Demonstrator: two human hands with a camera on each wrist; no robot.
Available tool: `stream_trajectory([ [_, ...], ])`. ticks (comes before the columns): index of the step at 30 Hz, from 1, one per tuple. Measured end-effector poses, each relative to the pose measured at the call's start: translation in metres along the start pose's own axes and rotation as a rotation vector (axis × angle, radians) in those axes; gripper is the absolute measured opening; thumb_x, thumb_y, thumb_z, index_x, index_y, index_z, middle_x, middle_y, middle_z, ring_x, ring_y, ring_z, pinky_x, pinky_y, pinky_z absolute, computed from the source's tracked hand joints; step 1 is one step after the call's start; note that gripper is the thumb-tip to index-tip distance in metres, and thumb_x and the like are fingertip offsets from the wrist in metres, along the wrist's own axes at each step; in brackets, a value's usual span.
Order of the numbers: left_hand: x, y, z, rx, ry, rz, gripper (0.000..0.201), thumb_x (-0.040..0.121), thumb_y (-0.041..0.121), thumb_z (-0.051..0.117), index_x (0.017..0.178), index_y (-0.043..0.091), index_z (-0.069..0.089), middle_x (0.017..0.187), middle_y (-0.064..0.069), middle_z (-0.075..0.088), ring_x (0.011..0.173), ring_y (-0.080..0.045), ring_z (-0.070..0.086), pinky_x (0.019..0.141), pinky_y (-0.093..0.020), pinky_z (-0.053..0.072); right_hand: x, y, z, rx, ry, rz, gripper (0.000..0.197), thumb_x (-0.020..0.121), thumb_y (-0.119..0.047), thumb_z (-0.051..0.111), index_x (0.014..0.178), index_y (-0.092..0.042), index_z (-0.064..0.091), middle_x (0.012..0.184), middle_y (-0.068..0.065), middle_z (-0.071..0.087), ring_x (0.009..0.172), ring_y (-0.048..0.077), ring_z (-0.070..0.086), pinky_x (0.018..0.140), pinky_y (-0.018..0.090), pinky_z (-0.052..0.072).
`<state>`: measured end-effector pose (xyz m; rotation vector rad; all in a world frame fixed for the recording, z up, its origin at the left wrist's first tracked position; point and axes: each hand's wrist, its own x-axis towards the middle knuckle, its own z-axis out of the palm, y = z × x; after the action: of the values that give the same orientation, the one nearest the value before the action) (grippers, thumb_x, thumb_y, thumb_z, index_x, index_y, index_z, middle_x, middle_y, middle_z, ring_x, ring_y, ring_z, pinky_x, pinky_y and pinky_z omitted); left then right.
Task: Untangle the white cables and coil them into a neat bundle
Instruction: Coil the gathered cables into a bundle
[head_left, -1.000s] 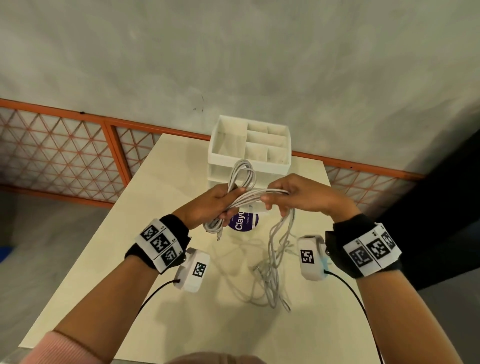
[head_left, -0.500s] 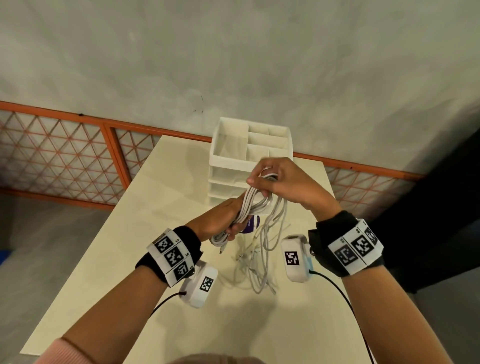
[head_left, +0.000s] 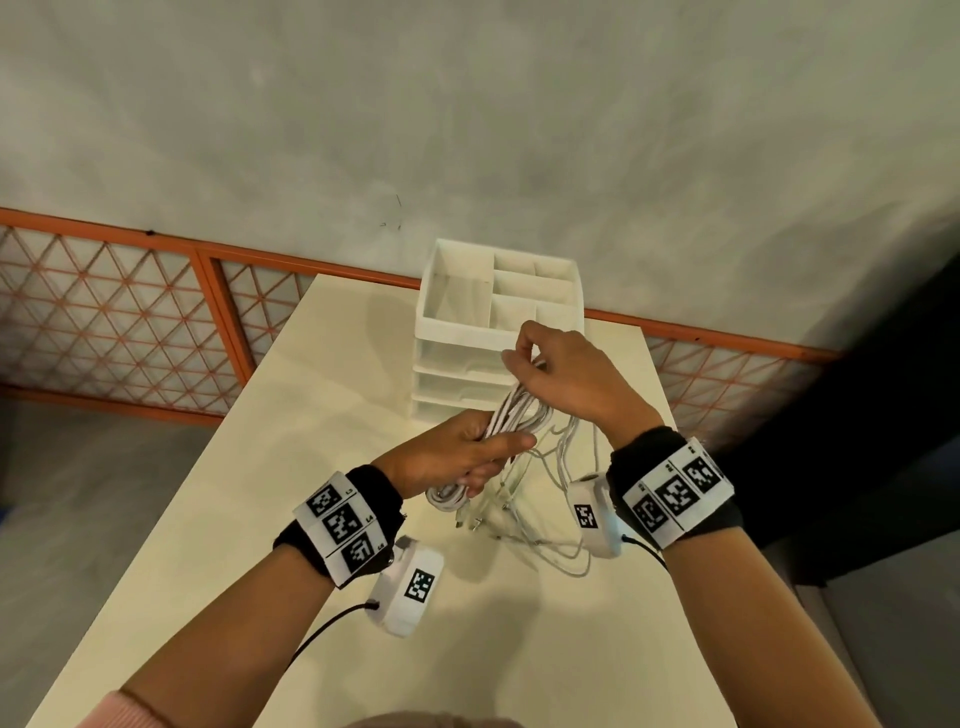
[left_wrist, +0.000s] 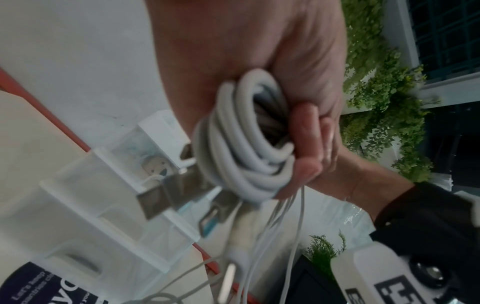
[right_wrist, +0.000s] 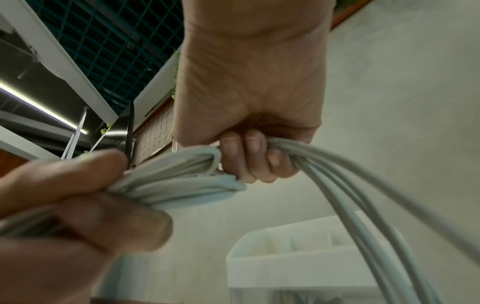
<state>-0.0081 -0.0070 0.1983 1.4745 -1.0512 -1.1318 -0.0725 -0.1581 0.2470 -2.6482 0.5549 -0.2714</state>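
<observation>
Head view: my left hand (head_left: 457, 457) grips the coil (head_left: 511, 415); my right hand (head_left: 561, 374), just beyond, pinches its far end, loose strands (head_left: 550, 499) hanging below.

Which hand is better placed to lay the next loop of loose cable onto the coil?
Probably the right hand: it grips the strands running up from the coil, above the drawer organizer, and can swing them round. The left hand is occupied clamping the coiled white cables.

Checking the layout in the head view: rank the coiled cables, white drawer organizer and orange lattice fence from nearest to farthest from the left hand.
1. Coiled cables: gripped in the left hand.
2. White drawer organizer: just beyond, on the table.
3. Orange lattice fence: far left, past the table edge.
</observation>
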Motion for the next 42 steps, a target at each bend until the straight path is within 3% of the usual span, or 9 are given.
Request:
stream_trajectory([
  [4,0.0,0.005,-0.006,0.025,-0.009,0.058,0.056,0.098,0.029,0.047,0.042,0.025,0.037,0.039,0.01,0.03,0.038,-0.01,0.026,0.054,-0.029,0.037,0.009,0.011,-0.002,0.008,-0.095,0.088,0.036,0.094,-0.041,0.038,0.067,-0.019,0.047,0.066,-0.004,0.054,0.069,0.02,0.053,0.065,0.035,0.036],
  [11,-0.004,0.003,-0.029,-0.146,0.13,0.076,0.036,0.099,0.028,0.038,0.068,0.012,0.045,0.045,0.002,0.028,0.036,-0.012,0.022,0.046,-0.024,0.036,0.001,0.046,0.005,0.603,-0.267,0.158,0.055,0.099,-0.049,0.033,0.065,-0.009,0.05,0.054,0.004,0.033,0.045,0.011,0.03,0.051,0.02,0.035],
  [16,0.0,-0.007,-0.027,-0.166,0.265,0.099,0.039,0.1,0.033,0.036,0.07,0.009,0.044,0.048,0.001,0.033,0.039,-0.013,0.029,0.049,-0.027,0.041,-0.011,0.031,0.027,0.823,-0.053,0.122,0.046,0.102,-0.038,0.029,0.084,-0.013,0.063,0.054,-0.004,0.032,0.048,0.009,0.03,0.05,0.021,0.03],
  [19,0.006,-0.011,-0.021,-0.12,0.245,0.19,0.039,0.097,0.032,0.043,0.064,0.012,0.043,0.051,0.005,0.041,0.047,-0.015,0.041,0.059,-0.031,0.046,-0.015,0.009,0.045,0.801,0.261,0.173,0.045,0.1,-0.035,0.04,0.061,-0.017,0.054,0.047,-0.006,0.038,0.043,0.006,0.034,0.048,0.025,0.029],
  [22,0.013,-0.012,-0.017,-0.11,0.263,0.256,0.03,0.093,0.031,0.048,0.069,0.012,0.048,0.056,0.004,0.048,0.052,-0.015,0.048,0.063,-0.03,0.046,-0.017,-0.005,0.059,0.787,0.343,0.2,0.051,0.099,-0.036,0.042,0.056,-0.01,0.049,0.044,-0.007,0.045,0.042,0.007,0.041,0.05,0.027,0.034],
  [31,0.018,-0.014,-0.009,-0.116,0.286,0.263,0.028,0.097,0.028,0.044,0.092,0.003,0.055,0.063,0.002,0.06,0.06,-0.019,0.054,0.062,-0.025,0.049,-0.017,-0.016,0.052,0.997,0.043,0.307,0.049,0.095,-0.048,0.045,0.091,-0.007,0.07,0.073,0.021,0.065,0.049,0.029,0.053,0.048,0.031,0.046],
  [35,0.015,-0.018,-0.011,-0.094,0.291,0.233,0.04,0.099,0.03,0.044,0.071,0.007,0.063,0.064,-0.03,0.057,0.063,-0.033,0.057,0.066,-0.035,0.048,-0.017,-0.01,0.049,1.164,-0.168,0.357,0.046,0.095,-0.041,0.051,0.135,-0.02,0.045,0.088,0.016,0.068,0.058,0.031,0.056,0.051,0.032,0.051],
  [39,0.015,-0.011,-0.014,-0.071,0.315,0.25,0.043,0.098,0.024,0.046,0.063,0.006,0.062,0.051,-0.004,0.06,0.049,-0.02,0.053,0.054,-0.023,0.046,-0.014,-0.011,0.056,1.101,-0.211,0.351,0.067,0.096,-0.057,0.024,0.127,-0.001,0.045,0.091,0.024,0.061,0.05,0.019,0.058,0.046,0.025,0.051],
  [42,0.016,-0.008,-0.013,-0.034,0.351,0.285,0.044,0.099,0.023,0.044,0.067,-0.001,0.061,0.051,-0.002,0.061,0.044,-0.014,0.054,0.05,-0.019,0.044,-0.014,-0.013,0.051,0.879,-0.224,0.31,0.08,0.091,-0.065,0.008,0.112,-0.002,0.053,0.068,0.013,0.065,0.046,0.017,0.057,0.044,0.022,0.049],
])
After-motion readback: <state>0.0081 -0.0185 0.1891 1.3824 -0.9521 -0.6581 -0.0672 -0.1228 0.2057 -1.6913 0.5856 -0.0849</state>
